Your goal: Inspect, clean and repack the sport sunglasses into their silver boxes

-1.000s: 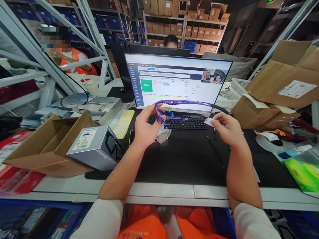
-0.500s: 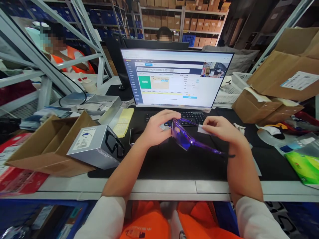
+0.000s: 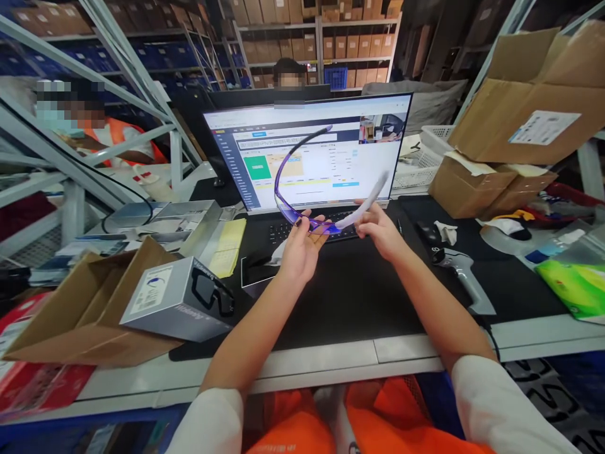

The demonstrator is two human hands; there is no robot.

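Observation:
Purple sunglasses [image 3: 282,198] are up in front of the monitor, lenses low and both temples pointing upward. One temple shows dark at its tip; the other is covered by a white sleeve [image 3: 357,213]. My left hand [image 3: 302,252] has its fingers closed on the frame near the lenses, palm turned up. With curled fingers my right hand [image 3: 380,230] is at the white-covered temple, seemingly gripping it; the exact contact is partly hidden. Beneath the sunglasses lies the keyboard [image 3: 278,233]. Left of my left hand sits a dark case [image 3: 258,268] with white cloth in it.
The monitor [image 3: 302,180] stands at the back. To the left are a grey eyewear box [image 3: 182,299], an open carton [image 3: 89,309] and a yellow pad [image 3: 227,246]. A barcode scanner [image 3: 466,280], mouse [image 3: 428,234] and stacked cartons [image 3: 524,126] are right. Two people sit beyond.
The sunglasses have been turned so their temples point up. My left hand has rolled palm-up, and my right hand has moved left and closer to it. The view has shifted right.

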